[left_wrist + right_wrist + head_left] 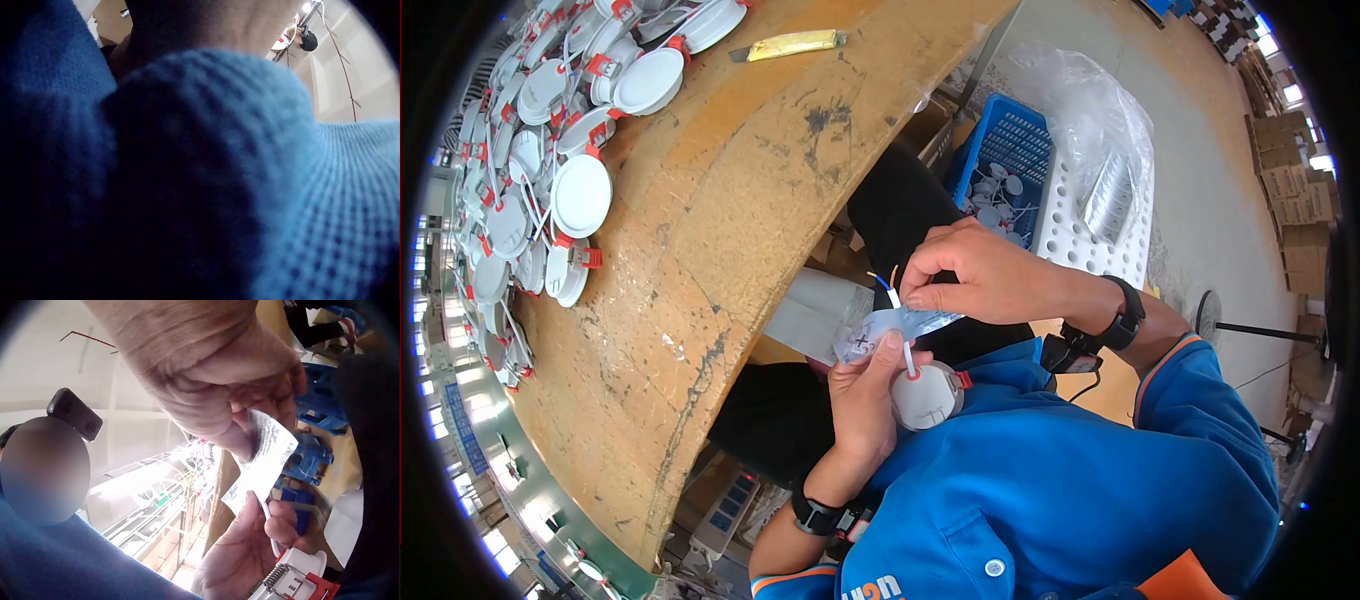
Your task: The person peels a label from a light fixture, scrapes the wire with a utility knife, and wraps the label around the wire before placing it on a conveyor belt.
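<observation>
In the head view my left hand point(862, 405) pinches a printed label point(862, 340) and the white cable point(908, 358) under its thumb. Above it, my right hand point(985, 270) pinches the label's other side near the cable's end, where blue and brown wires stick out. From the cable hangs a round white lamp point(927, 398) with red clips, beside the left hand. The right wrist view shows the label point(269, 453) between the right hand point(219, 381) and the left hand point(244, 550), with the lamp's spring clip point(278, 575) below. Blue cloth fills most of the left wrist view.
Many round white lamps point(581, 197) are piled on the worn table point(700, 200) at the left, and a yellow-handled cutter point(790, 45) lies near its far edge. A blue crate point(1013, 135) holding lamps stands beside a white perforated surface point(1135, 250) bearing plastic bags point(1090, 110).
</observation>
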